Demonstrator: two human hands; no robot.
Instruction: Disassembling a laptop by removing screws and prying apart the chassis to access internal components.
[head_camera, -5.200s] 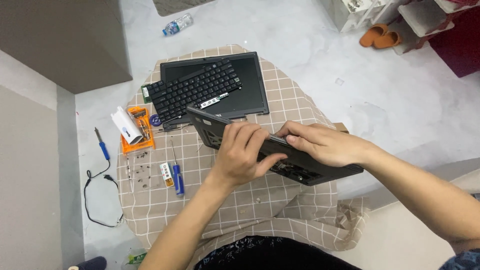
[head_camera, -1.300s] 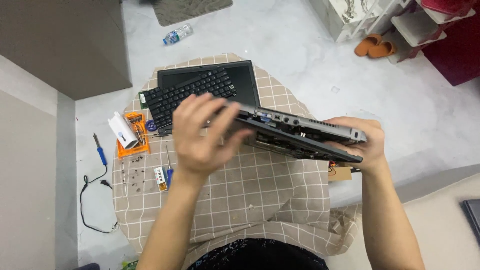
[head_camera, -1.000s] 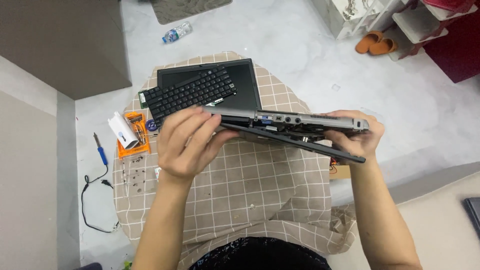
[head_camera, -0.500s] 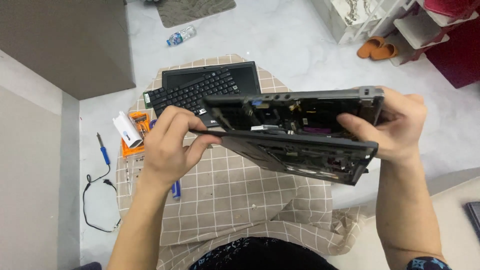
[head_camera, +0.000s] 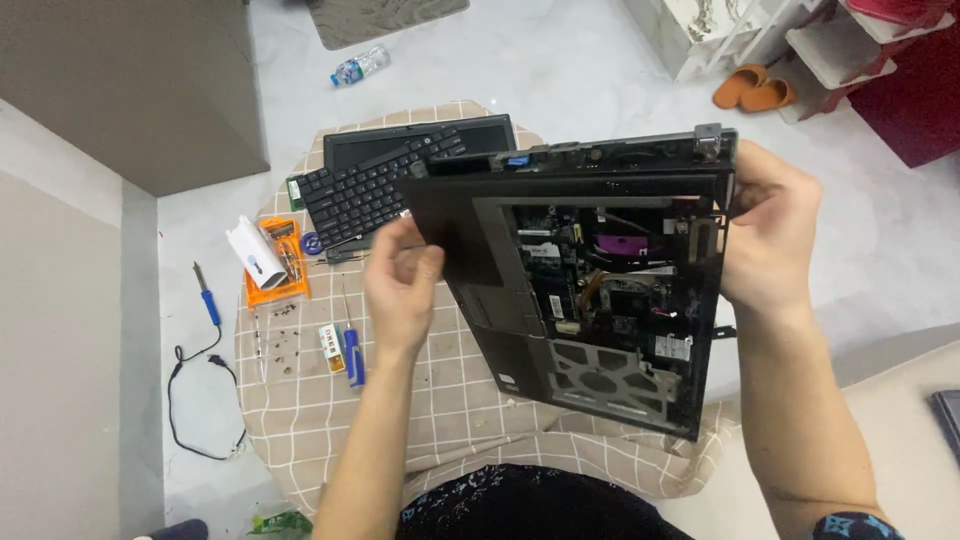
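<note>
I hold a black laptop base (head_camera: 590, 300) tilted up above the round table, its circuit boards and metal frame showing through the open top. My left hand (head_camera: 402, 285) grips its left edge near the palm-rest corner. At the upper right corner, by a hinge, my right hand (head_camera: 768, 238) clamps the case. A black palm-rest frame lies partly lifted over the boards. Behind the base, a removed keyboard (head_camera: 370, 190) rests on a black laptop lid (head_camera: 470, 135).
A beige checked cloth (head_camera: 330, 410) covers the table. On its left lie an orange screwdriver kit (head_camera: 278, 262) with a white case, a blue screwdriver (head_camera: 352, 350) and loose screws. A soldering iron (head_camera: 208, 300) with cord, a bottle (head_camera: 358, 66) and orange slippers (head_camera: 752, 88) lie on the floor.
The laptop base went from lying nearly flat to tilted up toward me, showing its inside. My right hand moved to the top right corner; my left shifted to the left edge.
</note>
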